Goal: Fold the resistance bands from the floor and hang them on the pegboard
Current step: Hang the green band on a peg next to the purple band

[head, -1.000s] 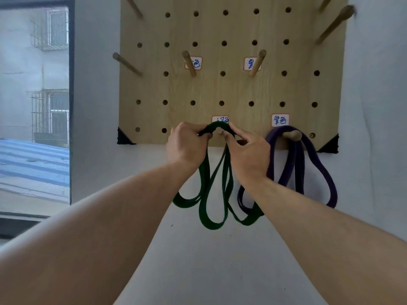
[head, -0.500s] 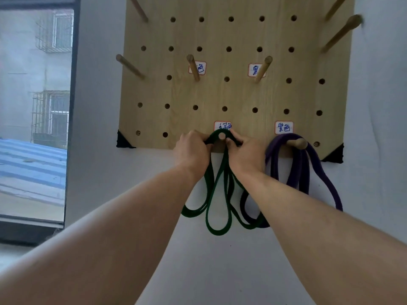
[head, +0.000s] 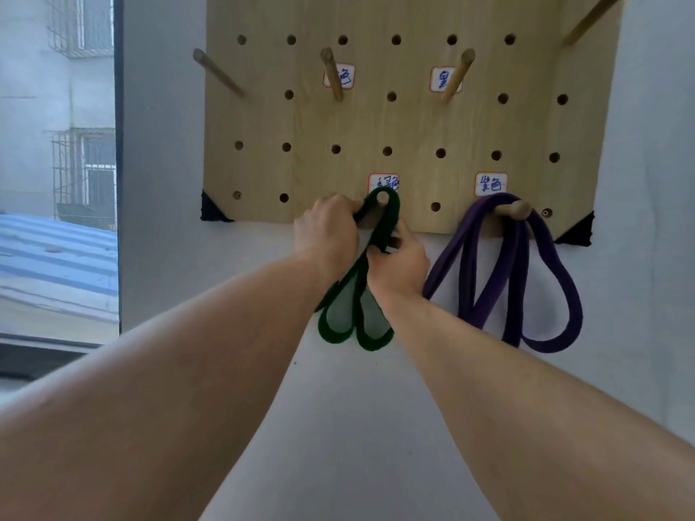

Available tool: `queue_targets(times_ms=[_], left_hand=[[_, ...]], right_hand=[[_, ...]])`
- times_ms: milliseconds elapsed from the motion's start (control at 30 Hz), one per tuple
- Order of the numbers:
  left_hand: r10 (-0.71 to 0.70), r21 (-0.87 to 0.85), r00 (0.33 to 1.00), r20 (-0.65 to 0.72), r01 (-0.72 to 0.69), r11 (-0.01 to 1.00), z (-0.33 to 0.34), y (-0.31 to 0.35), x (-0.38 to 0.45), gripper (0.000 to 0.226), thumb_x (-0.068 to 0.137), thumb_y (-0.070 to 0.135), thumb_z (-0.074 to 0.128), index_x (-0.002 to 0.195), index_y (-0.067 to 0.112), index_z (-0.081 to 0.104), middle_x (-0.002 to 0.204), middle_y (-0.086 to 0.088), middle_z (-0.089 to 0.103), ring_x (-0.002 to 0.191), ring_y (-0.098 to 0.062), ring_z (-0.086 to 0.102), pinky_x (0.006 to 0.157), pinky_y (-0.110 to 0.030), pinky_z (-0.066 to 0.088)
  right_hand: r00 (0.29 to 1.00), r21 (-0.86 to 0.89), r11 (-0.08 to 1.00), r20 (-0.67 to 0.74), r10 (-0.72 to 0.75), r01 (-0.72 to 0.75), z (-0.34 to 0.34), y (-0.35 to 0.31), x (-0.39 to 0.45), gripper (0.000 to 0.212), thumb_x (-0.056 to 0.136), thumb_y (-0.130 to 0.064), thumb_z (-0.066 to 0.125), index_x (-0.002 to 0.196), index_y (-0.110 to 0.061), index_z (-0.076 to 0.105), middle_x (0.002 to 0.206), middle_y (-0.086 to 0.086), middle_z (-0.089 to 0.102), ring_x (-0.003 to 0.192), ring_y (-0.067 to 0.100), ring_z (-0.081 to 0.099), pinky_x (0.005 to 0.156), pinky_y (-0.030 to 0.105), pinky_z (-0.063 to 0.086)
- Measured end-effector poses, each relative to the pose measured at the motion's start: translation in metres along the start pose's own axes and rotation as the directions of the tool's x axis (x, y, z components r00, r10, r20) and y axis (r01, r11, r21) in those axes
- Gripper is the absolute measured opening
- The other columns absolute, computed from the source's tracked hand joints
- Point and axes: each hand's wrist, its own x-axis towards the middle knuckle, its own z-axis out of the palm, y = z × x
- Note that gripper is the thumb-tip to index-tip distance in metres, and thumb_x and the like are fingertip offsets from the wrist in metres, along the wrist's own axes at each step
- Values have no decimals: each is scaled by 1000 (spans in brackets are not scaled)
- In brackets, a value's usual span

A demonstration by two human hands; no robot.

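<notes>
Wooden pegboard (head: pixel 301 118) seen mounted on pale wall (head: pixel 161 144), window (head: pixel 56 163) far left of grip. Green band (head: pixel 391 214) looped over lower peg (head: pixel 383 198), folds hung below hands. Band's left strand gripped by left hand (head: pixel 325 231), right strand pinched by right hand (head: pixel 398 263). Purple band (head: pixel 556 272) hung on peg (head: pixel 517 209) just right of grip. Labels (head: pixel 490 184) stuck above pegs.

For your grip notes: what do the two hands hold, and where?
Both grip the green band near its top: left hand beside the peg, right hand just below.
</notes>
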Motion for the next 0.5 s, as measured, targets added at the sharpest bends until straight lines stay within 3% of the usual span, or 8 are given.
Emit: queue_targets(times_ms=[67, 133, 233, 367, 500], left_hand=[[5, -23, 1000, -1, -6, 1000, 4, 0, -1, 39, 104, 16, 45, 137, 29, 62, 99, 4, 56, 75, -15, 47, 68, -31, 37], [-19, -90, 1000, 11, 20, 996, 8, 1, 0, 37, 103, 13, 48, 132, 26, 66, 101, 0, 63, 74, -14, 51, 66, -28, 39], [-74, -207, 997, 29, 79, 975, 13, 2, 0, 35, 98, 7, 57, 129, 20, 69, 106, -5, 70, 88, -20, 63, 75, -30, 49], [-103, -251, 993, 60, 114, 961, 23, 1, -4, 34, 95, 5, 59, 123, 20, 72, 106, -6, 73, 86, -19, 57, 74, -28, 42], [-101, -228, 989, 104, 122, 966, 21, 1, -3, 40, 95, 6, 62, 131, 22, 67, 110, -7, 72, 92, -23, 61, 76, -28, 44]], right_hand=[[998, -90, 994, 31, -55, 58, -11, 4, 1, 30, 98, -10, 63, 123, -25, 69, 93, -8, 67, 90, 12, 66, 61, 6, 41], [991, -202, 971, 59, -119, 128, -20, 6, 4, 33, 97, -8, 59, 122, -26, 70, 92, -5, 68, 89, 17, 67, 66, 21, 52], [988, -392, 907, 62, -141, 154, -31, 5, 6, 36, 96, -14, 56, 125, -33, 66, 100, 1, 69, 89, 24, 67, 73, 42, 61], [983, -513, 839, 72, -168, 181, -34, -2, 0, 31, 99, -24, 58, 128, -29, 63, 112, 1, 62, 104, 25, 63, 76, 40, 56], [980, -517, 833, 82, -182, 198, -37, -9, 0, 52, 100, -28, 60, 150, -26, 47, 136, 5, 56, 127, 27, 55, 88, 43, 55]])
